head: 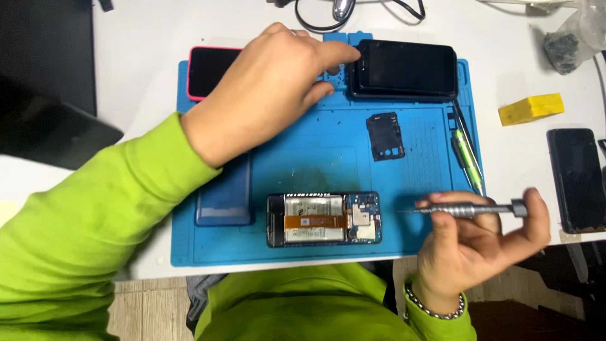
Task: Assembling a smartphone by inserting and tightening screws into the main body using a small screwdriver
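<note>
My left hand (268, 88) reaches across the blue work mat (315, 145), fingertips touching the left edge of a stack of black phones (404, 69) at the mat's far side. It holds nothing that I can see. My right hand (470, 243) grips a thin silver screwdriver (470, 208), held level with its tip pointing left toward an opened phone (323, 219). That phone lies near the mat's front edge with its battery, orange flex cable and circuit board exposed. A small black inner cover (385, 136) lies on the mat between the phones.
A pink-edged phone (208, 66) and a blue back cover (224, 199) lie on the mat's left. A green-handled tool (466, 151) rests along its right edge. A yellow block (530, 108), another dark phone (577, 180) and cables (353, 12) sit on the white table.
</note>
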